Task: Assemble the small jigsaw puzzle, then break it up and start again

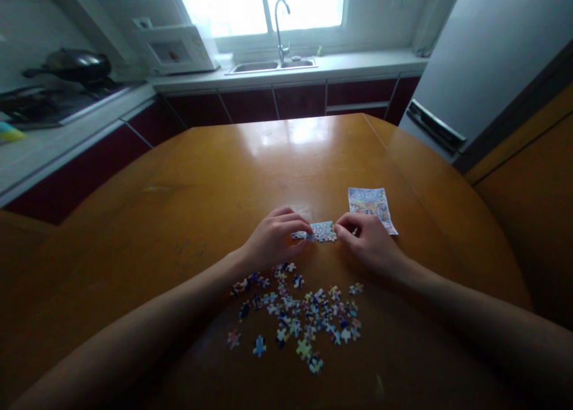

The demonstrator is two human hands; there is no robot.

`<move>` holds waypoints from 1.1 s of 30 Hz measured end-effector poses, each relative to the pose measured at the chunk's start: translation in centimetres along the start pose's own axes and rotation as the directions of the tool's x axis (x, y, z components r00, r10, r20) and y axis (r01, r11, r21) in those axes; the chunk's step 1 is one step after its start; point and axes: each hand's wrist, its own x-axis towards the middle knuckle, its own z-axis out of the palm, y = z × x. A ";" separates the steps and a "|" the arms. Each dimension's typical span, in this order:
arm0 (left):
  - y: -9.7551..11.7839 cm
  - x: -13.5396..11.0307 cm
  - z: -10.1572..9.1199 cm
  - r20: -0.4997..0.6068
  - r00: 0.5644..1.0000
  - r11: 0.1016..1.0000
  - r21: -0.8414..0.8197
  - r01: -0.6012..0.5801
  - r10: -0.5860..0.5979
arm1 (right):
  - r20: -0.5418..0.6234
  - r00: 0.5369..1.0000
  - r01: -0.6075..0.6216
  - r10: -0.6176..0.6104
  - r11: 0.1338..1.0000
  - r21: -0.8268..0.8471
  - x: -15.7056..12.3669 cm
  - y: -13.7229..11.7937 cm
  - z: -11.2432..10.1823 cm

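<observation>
A joined strip of small jigsaw puzzle pieces (323, 231) lies flat on the wooden table. My left hand (278, 237) rests over its left end, fingers loosely curved and the thumb apart from them, hiding part of the strip. At the strip's right end, my right hand (367, 240) is closed in a pinch on a puzzle piece, mostly hidden by the fingertips. Nearer to me, between my forearms, many loose puzzle pieces (290, 308) lie scattered. A printed picture sheet (369, 204) with colourful figures lies just beyond my right hand, which overlaps its lower edge.
The brown wooden table (215, 177) has a rounded edge. Past it stand a counter with a sink (257, 67) and tap, a white microwave (179, 49), and a stove with a dark wok (76, 64) at left. A fridge (483, 58) stands at right.
</observation>
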 end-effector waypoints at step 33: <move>-0.7 -0.7 0.8 0.028 0.997 0.984 0.156 -0.080 0.076 | 0.002 0.998 0.068 -0.068 0.994 -0.090 0.3 0.9 0.4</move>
